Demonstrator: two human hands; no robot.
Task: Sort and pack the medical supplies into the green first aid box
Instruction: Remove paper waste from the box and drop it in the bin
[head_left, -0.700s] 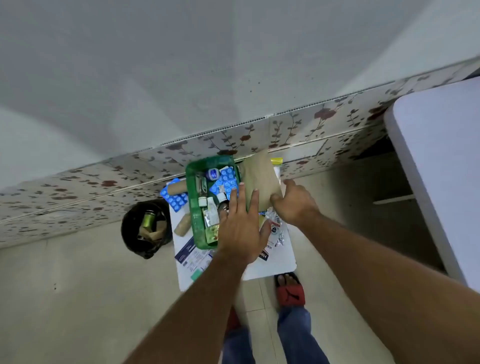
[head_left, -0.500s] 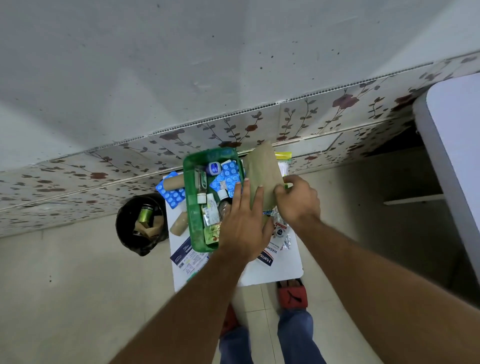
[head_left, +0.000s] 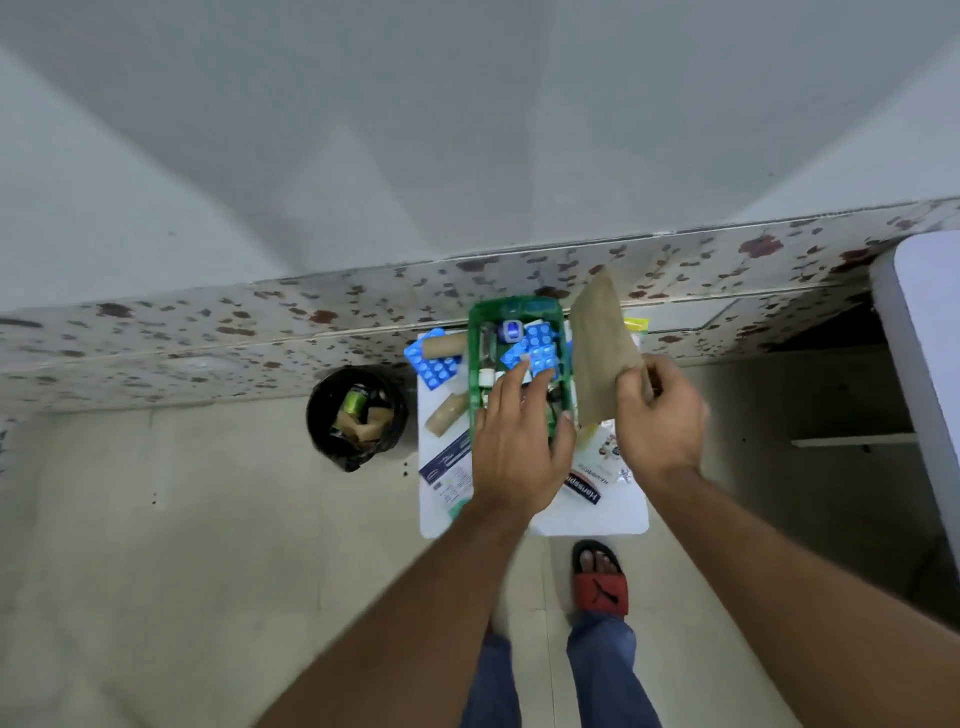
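The green first aid box (head_left: 476, 343) stands on a small white table (head_left: 613, 514) and holds blue blister packs (head_left: 540, 348), a small blue-capped jar (head_left: 511, 329) and small bottles. My left hand (head_left: 519, 441) lies flat over the box's near end, fingers spread, its fingertips touching a blister pack. My right hand (head_left: 657, 415) pinches a brown paper envelope (head_left: 602, 348) by its lower edge and holds it upright just right of the box. Another blue blister pack (head_left: 431, 366) and two tan bandage rolls (head_left: 444, 344) (head_left: 445, 413) lie left of the box.
A black bin (head_left: 356, 415) with rubbish stands on the floor left of the table. Printed leaflets (head_left: 449, 467) and small packets (head_left: 610, 449) lie on the table's near part. A tiled wall runs behind. A white table edge (head_left: 919, 338) is at far right. My sandalled foot (head_left: 600, 579) is below the table.
My right hand has lifted the brown envelope off the table and tilted it upright. My left hand has slid further over the box toward the blister packs.
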